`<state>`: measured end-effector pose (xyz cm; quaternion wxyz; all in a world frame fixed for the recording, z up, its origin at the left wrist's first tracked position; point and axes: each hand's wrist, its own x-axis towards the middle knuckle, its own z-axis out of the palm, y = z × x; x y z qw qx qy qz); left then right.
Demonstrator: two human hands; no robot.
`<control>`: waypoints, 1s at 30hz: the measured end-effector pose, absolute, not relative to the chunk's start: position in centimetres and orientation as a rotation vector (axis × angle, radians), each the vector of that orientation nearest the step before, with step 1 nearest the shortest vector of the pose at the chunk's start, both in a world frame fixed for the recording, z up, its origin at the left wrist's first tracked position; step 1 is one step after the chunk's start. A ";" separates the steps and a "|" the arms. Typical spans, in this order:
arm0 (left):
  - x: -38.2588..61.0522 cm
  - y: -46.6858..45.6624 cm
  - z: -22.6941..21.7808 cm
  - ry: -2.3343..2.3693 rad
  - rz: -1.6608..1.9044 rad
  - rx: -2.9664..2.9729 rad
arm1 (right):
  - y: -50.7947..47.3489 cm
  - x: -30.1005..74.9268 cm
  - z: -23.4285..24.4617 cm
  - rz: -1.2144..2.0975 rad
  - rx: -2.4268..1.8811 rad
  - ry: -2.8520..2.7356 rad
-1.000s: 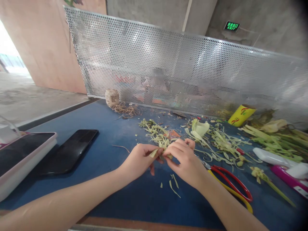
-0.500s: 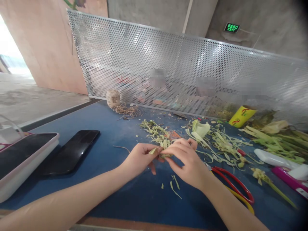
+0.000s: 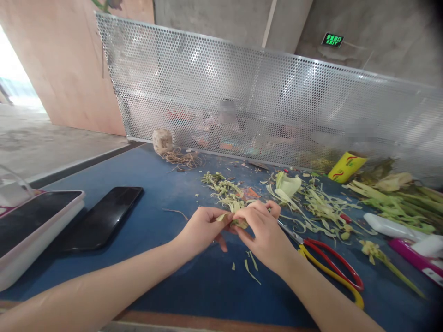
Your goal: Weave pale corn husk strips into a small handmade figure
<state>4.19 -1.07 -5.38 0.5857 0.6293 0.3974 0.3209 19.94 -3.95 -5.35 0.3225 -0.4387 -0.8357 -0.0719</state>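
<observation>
My left hand (image 3: 204,227) and my right hand (image 3: 263,233) meet over the middle of the blue table (image 3: 166,281). Both pinch a pale green strip of plant leaf (image 3: 221,217) between thumb and fingers; much of it is covered by my fingers. Just beyond my fingertips lies a row of knotted green plant pieces (image 3: 223,188). Scissors (image 3: 334,267) with one red and one yellow handle rest beside my right wrist, their blades partly behind my right hand. A few small leaf scraps (image 3: 252,271) lie below my hands.
Shredded leaf strips (image 3: 320,203) and long green stalks (image 3: 394,203) spread over the right side. A black phone (image 3: 104,219) lies at left. At the back stand a twine spool (image 3: 162,140), a yellow tube (image 3: 347,167) and a perforated metal screen (image 3: 207,83). A white glue gun (image 3: 394,227) lies at right.
My right hand has shifted slightly left and turned, uncovering more of the scissors' blades. Both hands still pinch the leaf strip.
</observation>
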 end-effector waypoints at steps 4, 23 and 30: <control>4.2 -1.1 -5.1 0.937 0.774 1.441 | -4.0 20.0 -5.2 -0.145 -1.113 -2.259; 4.2 -1.4 -5.1 0.904 0.810 1.617 | -3.6 19.3 -6.3 -0.324 -1.218 -1.950; 4.1 -1.1 -4.9 0.930 0.843 1.454 | -3.3 19.8 -6.3 -0.188 -1.105 -1.999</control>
